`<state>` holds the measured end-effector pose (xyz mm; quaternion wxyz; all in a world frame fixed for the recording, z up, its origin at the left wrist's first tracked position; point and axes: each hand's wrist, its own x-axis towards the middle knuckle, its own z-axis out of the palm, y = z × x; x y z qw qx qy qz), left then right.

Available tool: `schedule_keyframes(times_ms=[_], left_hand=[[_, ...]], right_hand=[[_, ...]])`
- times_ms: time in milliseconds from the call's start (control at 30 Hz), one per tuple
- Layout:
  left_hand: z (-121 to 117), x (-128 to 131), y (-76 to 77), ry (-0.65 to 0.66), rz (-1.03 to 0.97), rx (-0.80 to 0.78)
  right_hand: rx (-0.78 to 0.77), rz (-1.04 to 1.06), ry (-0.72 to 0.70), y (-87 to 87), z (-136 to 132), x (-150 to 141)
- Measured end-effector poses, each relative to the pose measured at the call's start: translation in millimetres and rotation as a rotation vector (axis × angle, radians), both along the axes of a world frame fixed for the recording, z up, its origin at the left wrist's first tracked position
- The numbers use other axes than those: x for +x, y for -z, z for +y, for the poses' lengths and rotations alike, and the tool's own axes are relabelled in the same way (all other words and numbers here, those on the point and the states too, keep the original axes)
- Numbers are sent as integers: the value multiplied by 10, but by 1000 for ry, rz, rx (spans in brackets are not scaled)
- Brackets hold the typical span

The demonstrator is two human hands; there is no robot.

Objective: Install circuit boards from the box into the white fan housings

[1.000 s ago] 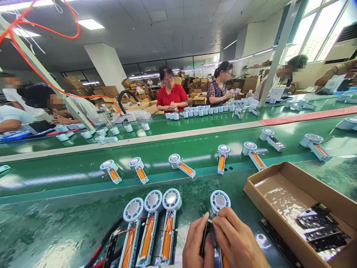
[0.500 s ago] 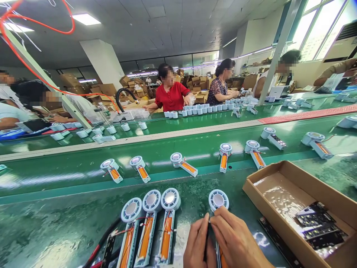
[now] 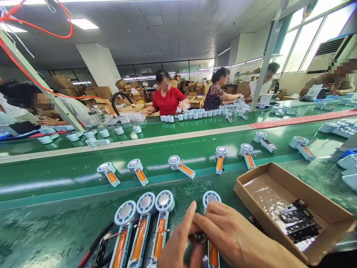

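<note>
My left hand [image 3: 175, 242] is low in the middle, its index finger pointing up, the other fingers closed around a small dark circuit board [image 3: 198, 236] that is partly hidden and blurred. My right hand [image 3: 231, 232] meets it from the right, bent fingers pinched at the same board. Under my right hand lies a light-blue handheld fan body [image 3: 211, 197], its round head showing beyond the knuckles and its orange battery [image 3: 213, 255] visible below. To the left, three similar fan bodies [image 3: 145, 204] lie side by side, handles open with orange batteries and thin red wires.
A cardboard box [image 3: 251, 197] holding black circuit boards [image 3: 299, 221] stands at right. Beyond runs a green conveyor belt [image 3: 156, 149] carrying several fan bodies. Black and red cables [image 3: 96, 242] lie at lower left. Co-workers sit across the belt, one in a red shirt [image 3: 169, 100].
My view has turned slightly right. My hands have shifted on the board: the left index finger now points up, and the right hand lies flatter over the fan body.
</note>
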<state>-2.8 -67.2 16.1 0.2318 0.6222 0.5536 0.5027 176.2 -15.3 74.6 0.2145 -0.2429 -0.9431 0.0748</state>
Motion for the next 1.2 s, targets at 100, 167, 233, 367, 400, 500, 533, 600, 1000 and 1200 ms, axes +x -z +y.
schedule_keyframes(times_ms=[100, 167, 233, 367, 400, 500, 533, 600, 1000, 1200], left_hand=[[285, 49, 25, 202, -90, -184], [452, 93, 70, 324, -99, -313], [546, 130, 103, 369, -77, -368], [547, 167, 103, 300, -43, -355], [531, 173, 96, 287, -38, -355], [499, 193, 87, 257, -29, -376], [495, 198, 91, 252, -29, -386], [498, 204, 112, 256, -35, -400], [497, 249, 235, 318, -315, -435], [492, 239, 239, 343, -348, -479]], right_hand=[[-95, 202, 251, 116, 71, 70], [-170, 353, 430, 236, 111, 170], [-276, 411, 515, 348, 119, 303], [-415, 340, 492, 499, 34, 569], [-367, 298, 478, 515, 5, 615], [-119, 116, 440, 491, -44, 678], [-41, 62, 418, 459, -43, 679], [85, -4, 373, 375, -17, 665], [-114, -92, 389, 494, -183, 606], [-174, 71, 449, 773, -328, 597]])
